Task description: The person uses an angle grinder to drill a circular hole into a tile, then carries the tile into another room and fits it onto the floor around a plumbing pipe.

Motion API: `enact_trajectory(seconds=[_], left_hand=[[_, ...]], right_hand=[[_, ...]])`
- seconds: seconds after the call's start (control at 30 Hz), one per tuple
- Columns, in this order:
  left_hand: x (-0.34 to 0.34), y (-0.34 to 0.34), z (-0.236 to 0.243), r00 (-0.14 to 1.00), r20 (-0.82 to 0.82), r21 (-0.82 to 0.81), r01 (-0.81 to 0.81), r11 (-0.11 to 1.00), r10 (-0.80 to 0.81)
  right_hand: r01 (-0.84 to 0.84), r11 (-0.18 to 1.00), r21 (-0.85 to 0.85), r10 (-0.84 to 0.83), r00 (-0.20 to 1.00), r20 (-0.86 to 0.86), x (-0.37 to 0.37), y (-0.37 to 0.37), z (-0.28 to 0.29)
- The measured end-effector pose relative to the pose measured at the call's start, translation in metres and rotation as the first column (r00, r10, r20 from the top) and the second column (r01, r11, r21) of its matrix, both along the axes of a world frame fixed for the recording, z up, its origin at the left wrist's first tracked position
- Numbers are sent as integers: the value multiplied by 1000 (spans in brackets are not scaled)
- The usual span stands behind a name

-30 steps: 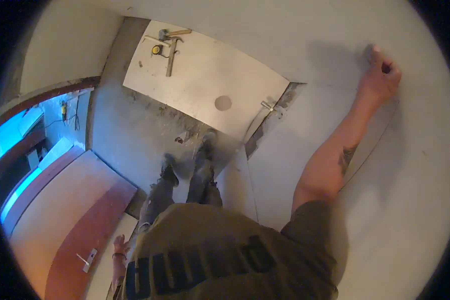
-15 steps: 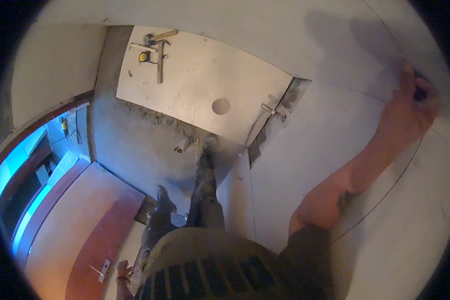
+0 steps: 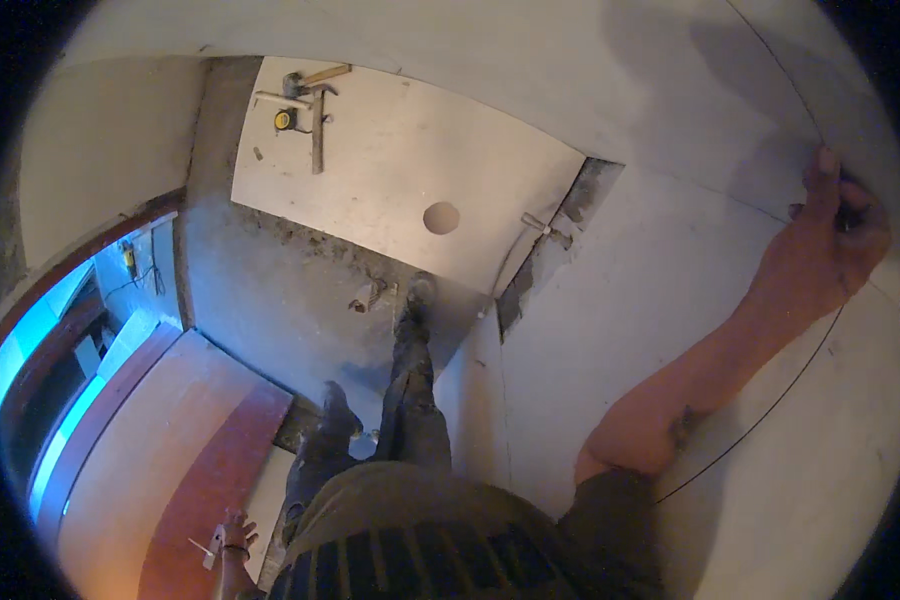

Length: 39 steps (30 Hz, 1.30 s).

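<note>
My right hand is up against the large pale wall tile, close to the dark joint line that curves down the wall. Its index finger points up along the joint, while the other fingers curl around something small and dark that I cannot make out. At the lower left, my left hand hangs with its fingers apart, a band round the wrist. Nothing shows in it. It appears beside the handle of a reddish door; whether they touch is unclear.
A pale floor tile with a round hole bears a claw hammer, another wooden-handled tool and a yellow tape measure. A rough gap runs beside it. My feet stand on bare grey floor. A lit opening lies left.
My right hand has shifted slightly downward along the wall, its index finger straighter. My left hand has moved up and left, and its fingers have spread.
</note>
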State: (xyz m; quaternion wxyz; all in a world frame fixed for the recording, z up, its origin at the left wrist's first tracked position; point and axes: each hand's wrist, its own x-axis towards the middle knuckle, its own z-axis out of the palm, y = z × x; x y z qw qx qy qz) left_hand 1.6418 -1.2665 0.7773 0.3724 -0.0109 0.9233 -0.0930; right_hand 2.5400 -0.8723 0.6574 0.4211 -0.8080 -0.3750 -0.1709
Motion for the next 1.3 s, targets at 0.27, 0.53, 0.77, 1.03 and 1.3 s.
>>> enact_trajectory(seconds=[0.27,0.53,0.77,1.03,1.3], left_hand=[[-69,-52,-23,977,95,35,-194,980,190],[-76,-15,-120,630,358,192,673,714,-689],[-59,95,-183,505,393,388,667,636,-769],[-48,121,-182,483,377,518,597,612,-790],[-263,-33,-230,260,194,371,873,316,-946]], right_hand=[[-23,999,-49,32,982,188,19,-7,-9],[-88,974,-209,80,996,-44,-48,-7,7],[-279,926,-255,267,960,-82,-179,-36,35],[-689,653,-314,691,712,-125,-343,-21,44],[-667,134,-733,351,723,-594,-424,-255,-183]])
